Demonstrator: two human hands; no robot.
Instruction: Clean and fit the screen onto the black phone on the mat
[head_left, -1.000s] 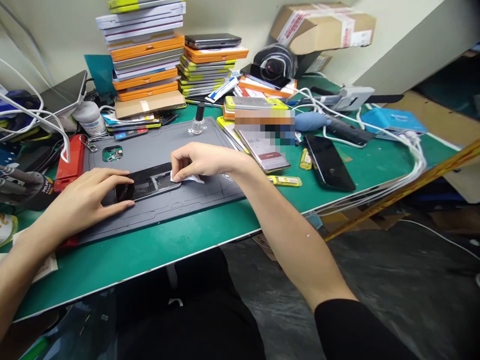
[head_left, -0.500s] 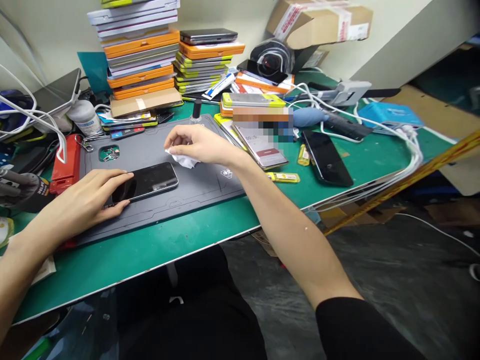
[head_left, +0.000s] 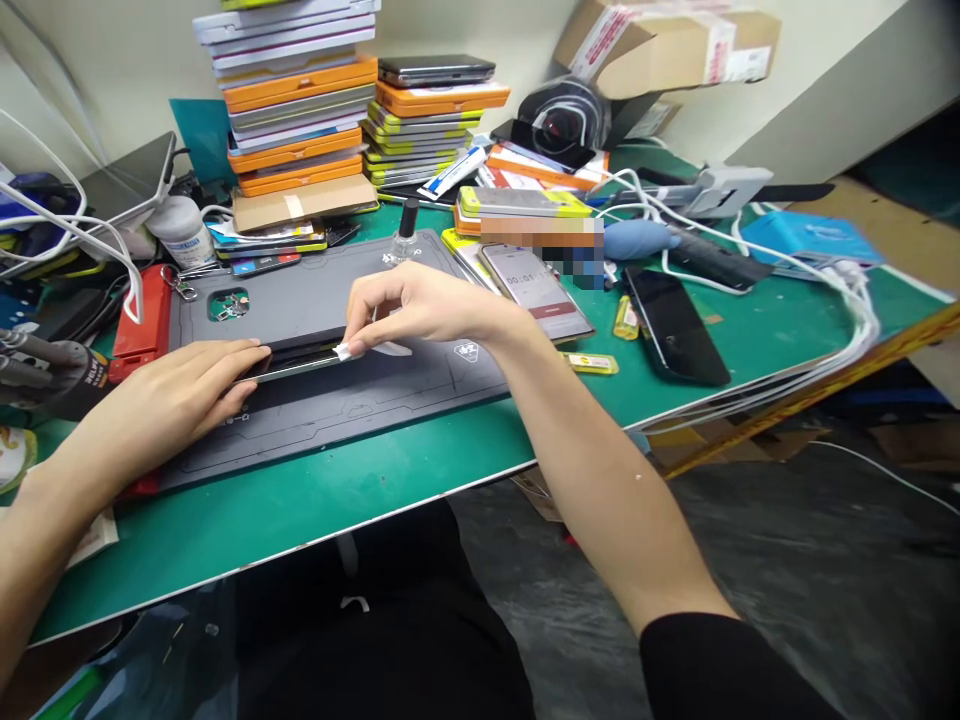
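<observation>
My left hand [head_left: 184,388] grips the left end of a smartphone [head_left: 301,367] and holds it tilted up on its side, so mostly its thin edge shows. Between thumb and fingers, my right hand [head_left: 420,308] pinches a white wipe [head_left: 343,352], a cloth or tissue. The wipe touches the phone's right end, and part of it hangs below my palm. Under both hands lies a dark grey work mat [head_left: 360,400]. A small clear bottle with a black cap [head_left: 407,225] stands on the mat behind my right hand.
Stacked orange and yellow-edged cases [head_left: 300,150] rise at the back. At right lie a phone with a running timer [head_left: 536,285], a black phone [head_left: 675,325] and white cables [head_left: 847,290]. A red holder [head_left: 142,315] and a white jar [head_left: 182,235] stand at left.
The phone has gone from lying flat to being tilted up on edge in my left hand. My right hand has lowered the white wipe onto its right end. The view has shifted slightly.
</observation>
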